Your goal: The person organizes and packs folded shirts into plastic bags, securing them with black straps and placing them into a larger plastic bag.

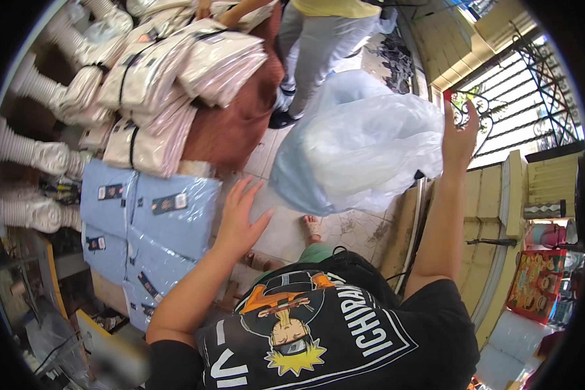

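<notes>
From afar I see my left hand (244, 216) spread and empty near blue packaged garments (175, 224), my right hand (460, 135) open at the edge of a billowing translucent bag (370, 143) over the tiled floor (357, 233), contact unclear, and I judge such thin film best gathered softly from both sides.

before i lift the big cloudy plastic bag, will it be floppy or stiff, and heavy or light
The plastic bag is probably floppy: its sides sag and crumple into loose wrinkles. It looks likely to be light for its size, since the film seems thin and translucent. It may also catch air, given how it billows outward.
</notes>
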The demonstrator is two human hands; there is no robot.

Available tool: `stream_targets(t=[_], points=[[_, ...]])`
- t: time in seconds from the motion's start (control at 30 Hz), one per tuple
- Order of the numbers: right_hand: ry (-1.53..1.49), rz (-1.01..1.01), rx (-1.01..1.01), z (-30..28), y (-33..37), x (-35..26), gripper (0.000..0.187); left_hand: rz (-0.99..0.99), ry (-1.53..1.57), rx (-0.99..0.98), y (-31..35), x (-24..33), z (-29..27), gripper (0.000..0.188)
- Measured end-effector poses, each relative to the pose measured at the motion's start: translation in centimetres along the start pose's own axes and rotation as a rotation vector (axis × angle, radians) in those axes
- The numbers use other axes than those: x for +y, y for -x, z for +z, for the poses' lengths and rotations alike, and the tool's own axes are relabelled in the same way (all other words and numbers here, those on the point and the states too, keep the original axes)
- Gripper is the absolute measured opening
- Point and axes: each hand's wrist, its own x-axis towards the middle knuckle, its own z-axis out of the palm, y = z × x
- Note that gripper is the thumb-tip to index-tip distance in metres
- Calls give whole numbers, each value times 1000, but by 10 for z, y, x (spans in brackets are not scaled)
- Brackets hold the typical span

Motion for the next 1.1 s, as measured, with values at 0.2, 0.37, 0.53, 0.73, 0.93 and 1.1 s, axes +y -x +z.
stream_targets(t=[0.2,0.37,0.53,0.73,0.93,1.1], points=[[-307,600,-1174,21,-1,112,46,-35,419,-184,-148,101,108,66],[-833,167,-1097,37,-16,66,25,-53,80,-821,-183,132,171,61],[-749,-88,-1634,27,-63,99,20,-37,286,-1085,-170,170,133,54],[394,-465,-2170,80,60,194,29,123,-465,-137,-184,158,158,79],[479,-612,-1900,110,72,177,32,-483,-181,-219,-195,67,197,75],[391,-636,-1475,124,81,192,27,-156,225,354,-239,100,103,38]])
